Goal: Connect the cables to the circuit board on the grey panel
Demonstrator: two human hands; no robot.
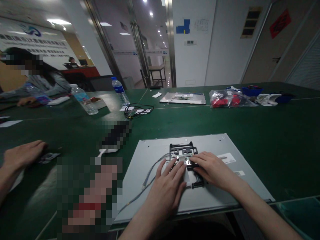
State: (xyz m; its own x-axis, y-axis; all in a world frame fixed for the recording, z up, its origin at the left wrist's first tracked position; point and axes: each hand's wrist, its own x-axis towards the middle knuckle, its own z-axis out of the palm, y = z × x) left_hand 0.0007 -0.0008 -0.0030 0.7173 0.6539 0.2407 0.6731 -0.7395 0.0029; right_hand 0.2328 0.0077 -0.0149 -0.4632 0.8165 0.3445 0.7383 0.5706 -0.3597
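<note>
Panel [138, 160] lies flat on the tabletop [250, 126]. At its middle, the left hand [168, 181] spreads unclenched over a black bracket [180, 146]; the right hand [212, 166] curls there, perhaps pinching, I cannot tell. Fingertip adjustment seems underway, calling next for light, even pressure. Beyond the panel lies another board-bearing sheet [197, 98].

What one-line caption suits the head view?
Two bare hands press around a black plastic bracket on a pale grey metal panel, atop a dark green table.
</note>
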